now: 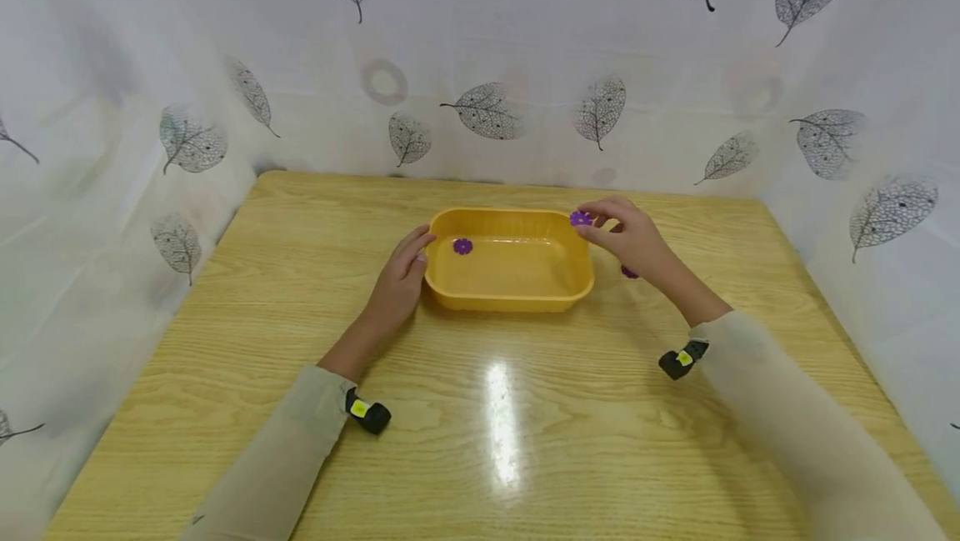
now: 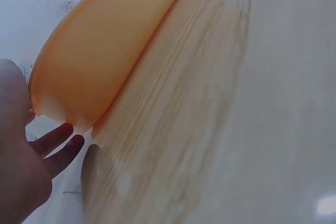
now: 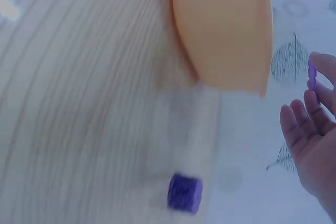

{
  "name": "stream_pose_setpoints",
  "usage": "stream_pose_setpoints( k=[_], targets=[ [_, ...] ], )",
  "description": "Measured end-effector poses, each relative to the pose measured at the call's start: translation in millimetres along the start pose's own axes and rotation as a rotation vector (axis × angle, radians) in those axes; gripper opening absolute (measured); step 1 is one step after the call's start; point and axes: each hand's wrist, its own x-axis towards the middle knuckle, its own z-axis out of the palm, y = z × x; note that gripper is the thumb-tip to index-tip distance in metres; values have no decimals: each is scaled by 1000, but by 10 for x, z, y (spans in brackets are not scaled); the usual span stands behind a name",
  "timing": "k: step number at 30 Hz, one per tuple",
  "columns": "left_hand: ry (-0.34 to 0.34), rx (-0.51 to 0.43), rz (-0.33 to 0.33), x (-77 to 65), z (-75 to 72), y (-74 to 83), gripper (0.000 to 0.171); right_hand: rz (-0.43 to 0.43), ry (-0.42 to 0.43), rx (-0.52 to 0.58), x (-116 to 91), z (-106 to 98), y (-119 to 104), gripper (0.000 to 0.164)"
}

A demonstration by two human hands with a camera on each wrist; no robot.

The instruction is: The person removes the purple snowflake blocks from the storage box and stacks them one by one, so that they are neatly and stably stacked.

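Observation:
A yellow rectangular plastic tray (image 1: 510, 303) sits on the table. My left hand (image 1: 397, 283) rests against its left end, fingertips at the rim and straight fingers along the outer wall (image 2: 100, 51). Over the tray's far right corner, my right hand (image 1: 633, 242) pinches a small purple flower-shaped disc (image 1: 581, 218) between thumb and forefinger. Seen edge-on in the right wrist view, that disc (image 3: 312, 75) is thin. Another purple flower-shaped disc (image 1: 462, 247) lies inside the tray, towards its left. Beneath my right hand, a short purple stack (image 3: 185, 193) stands on the table, partly hidden in the head view.
The wooden table (image 1: 420, 458) carries the tray and reflects a bright streak of light at the front. White curtains (image 1: 510, 41) with printed leaves hang behind the table and at both sides. A small black camera (image 1: 369, 414) is strapped to each wrist.

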Motion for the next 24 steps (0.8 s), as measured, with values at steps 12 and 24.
stream_pose_setpoints(
  k=[12,24],
  targets=[
    [1,-17,3,-6,-1,21,46,93,48,-98,-319,-262,492,47],
    [5,-20,15,-2,7,29,45,133,5,-171,-472,-325,753,49]
  ],
)
